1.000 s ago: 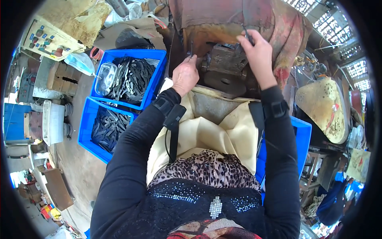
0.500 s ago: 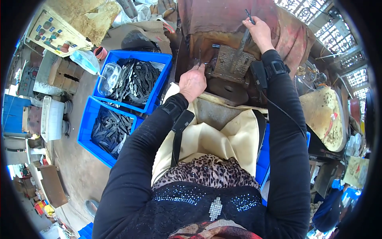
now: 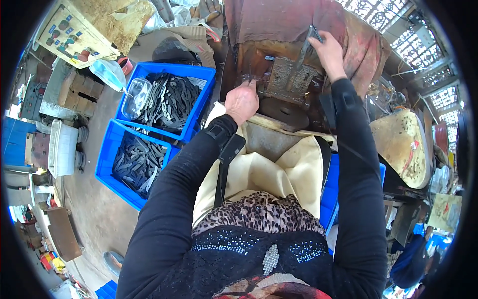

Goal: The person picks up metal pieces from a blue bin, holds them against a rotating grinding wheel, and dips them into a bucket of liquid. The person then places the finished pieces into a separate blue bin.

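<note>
My right hand (image 3: 329, 54) is closed round the upper end of a metal lever (image 3: 302, 54), which slants up from a wet, pitted metal block (image 3: 286, 79). Its thumb and fingers wrap the bar near the top. To the left of that block, my left hand (image 3: 242, 101) is pinched at the fingertips over the machine's rusty, wet well (image 3: 261, 52). A thin dark metal strip shows only faintly at those fingertips, mostly hidden and blurred. Below the block lies a dark round disc (image 3: 285, 114), on the near side of the well.
On the left stand two blue bins (image 3: 205, 97) of dark, blade-shaped metal pieces (image 3: 174, 102); a clear plastic tub (image 3: 137, 98) rests in the farther one. A control box with knobs (image 3: 72, 37) is at upper left. Reddish cloth (image 3: 284, 20) hangs behind the well, and a cream apron (image 3: 259, 174) covers my lap.
My right hand has come down and slightly right, and the lever's top end has dropped with it. My left hand stays nearly in place; the strip at its fingertips shows less than before.
</note>
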